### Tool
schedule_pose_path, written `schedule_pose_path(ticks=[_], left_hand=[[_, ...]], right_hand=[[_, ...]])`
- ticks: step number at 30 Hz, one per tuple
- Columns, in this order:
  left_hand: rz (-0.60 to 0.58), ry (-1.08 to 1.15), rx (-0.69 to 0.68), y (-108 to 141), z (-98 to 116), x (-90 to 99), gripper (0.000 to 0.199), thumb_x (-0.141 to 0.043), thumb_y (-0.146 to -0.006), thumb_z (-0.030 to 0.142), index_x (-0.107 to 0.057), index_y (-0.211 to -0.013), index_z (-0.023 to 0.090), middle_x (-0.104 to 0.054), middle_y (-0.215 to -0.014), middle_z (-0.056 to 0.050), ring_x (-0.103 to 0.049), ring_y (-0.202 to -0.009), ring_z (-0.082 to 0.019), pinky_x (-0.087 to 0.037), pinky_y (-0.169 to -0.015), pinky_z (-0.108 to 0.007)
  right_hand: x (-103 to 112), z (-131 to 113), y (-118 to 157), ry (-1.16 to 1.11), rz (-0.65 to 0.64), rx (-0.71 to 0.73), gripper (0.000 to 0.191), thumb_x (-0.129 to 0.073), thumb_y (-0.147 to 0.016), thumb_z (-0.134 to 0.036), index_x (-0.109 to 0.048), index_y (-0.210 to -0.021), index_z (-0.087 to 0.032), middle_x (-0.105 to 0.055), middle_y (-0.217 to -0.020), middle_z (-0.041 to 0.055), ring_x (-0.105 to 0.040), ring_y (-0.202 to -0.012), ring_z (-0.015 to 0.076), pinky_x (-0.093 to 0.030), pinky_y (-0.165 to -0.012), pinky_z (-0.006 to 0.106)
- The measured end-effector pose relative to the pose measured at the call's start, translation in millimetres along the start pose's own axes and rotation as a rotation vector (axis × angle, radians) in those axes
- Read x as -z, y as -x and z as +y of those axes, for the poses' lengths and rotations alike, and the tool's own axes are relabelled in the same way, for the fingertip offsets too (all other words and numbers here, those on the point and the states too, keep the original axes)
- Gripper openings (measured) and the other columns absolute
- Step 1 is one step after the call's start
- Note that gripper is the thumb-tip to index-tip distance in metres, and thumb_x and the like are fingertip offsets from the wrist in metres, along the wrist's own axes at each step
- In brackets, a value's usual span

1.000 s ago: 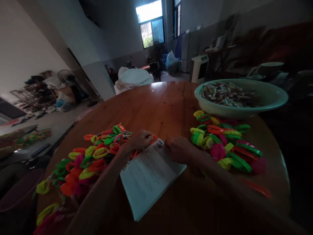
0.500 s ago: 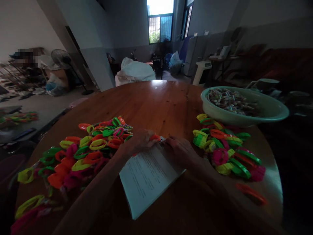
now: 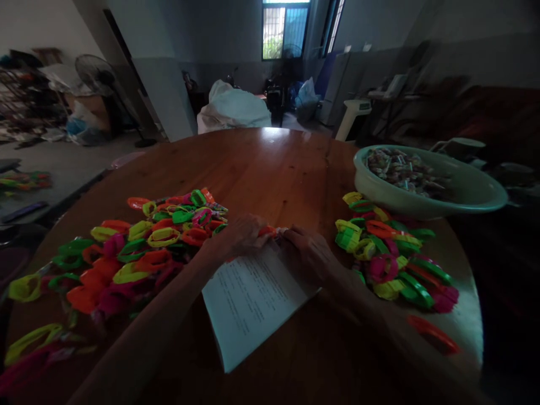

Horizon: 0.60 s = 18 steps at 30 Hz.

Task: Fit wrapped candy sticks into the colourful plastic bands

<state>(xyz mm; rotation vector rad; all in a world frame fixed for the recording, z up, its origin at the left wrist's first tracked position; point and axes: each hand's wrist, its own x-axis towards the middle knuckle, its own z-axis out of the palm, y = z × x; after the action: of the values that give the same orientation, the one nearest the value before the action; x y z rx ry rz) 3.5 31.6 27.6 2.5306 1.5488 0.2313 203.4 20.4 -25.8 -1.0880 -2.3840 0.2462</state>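
A small orange plastic item (image 3: 267,230) is pinched in my left hand (image 3: 244,235), above the far edge of a stack of printed paper (image 3: 248,304). Close on its right, my right hand (image 3: 306,247) has its fingers closed at a small clear-and-pale piece beside the orange item; that piece is too blurred to name. On the left lies a large pile of neon plastic loops (image 3: 135,253) in orange, green, yellow and pink. A smaller pile of similar loops (image 3: 386,261) is at the right.
A pale green basin (image 3: 464,194) full of small wrapped pieces stands at the back right of the round wooden table (image 3: 270,174). A single orange loop (image 3: 432,333) lies near the right edge. Beyond the table are a white-covered heap (image 3: 236,107) and a fan (image 3: 95,73).
The camera view has shifted slightly, moving the left pile leftward in the picture. Both hands remain close together at the paper's far edge, with my right fingers slightly higher.
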Motion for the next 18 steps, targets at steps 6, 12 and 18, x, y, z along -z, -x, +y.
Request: schedule_pose_path(ticks=[6,12,18], left_hand=[[-0.026,-0.01,0.027,0.0,2.0,0.4,0.027,-0.053,-0.093,0.034,-0.064,-0.076,0.017,-0.067,-0.078,-0.008,-0.059,-0.072,-0.019,-0.039,-0.068,-0.031],[-0.041,-0.027,-0.001,0.2,2.8,-0.3,0.026,-0.05,-0.095,0.032,-0.067,-0.085,0.015,-0.068,-0.085,-0.011,-0.062,-0.082,-0.024,-0.041,-0.074,-0.034],[-0.081,-0.085,0.002,-1.5,2.1,0.3,0.021,-0.048,-0.092,0.024,-0.065,-0.084,0.014,-0.067,-0.083,-0.01,-0.061,-0.077,-0.022,-0.04,-0.069,-0.033]], right_hand=[[5.1,-4.5,-1.9,0.174,-0.103,0.048,0.023,-0.041,-0.098,-0.017,-0.063,-0.104,-0.013,-0.061,-0.091,0.008,-0.053,-0.076,0.0157,-0.031,-0.066,0.029],[9.8,-10.5,-2.2,0.323,-0.169,0.04,0.026,-0.042,-0.093,-0.011,-0.061,-0.11,-0.013,-0.06,-0.092,0.0084,-0.051,-0.074,0.0164,-0.03,-0.063,0.03],[10.0,-14.3,-10.9,0.418,-0.24,0.088,0.025,-0.041,-0.091,-0.008,-0.062,-0.104,-0.012,-0.06,-0.096,0.0111,-0.054,-0.082,0.0202,-0.032,-0.064,0.033]])
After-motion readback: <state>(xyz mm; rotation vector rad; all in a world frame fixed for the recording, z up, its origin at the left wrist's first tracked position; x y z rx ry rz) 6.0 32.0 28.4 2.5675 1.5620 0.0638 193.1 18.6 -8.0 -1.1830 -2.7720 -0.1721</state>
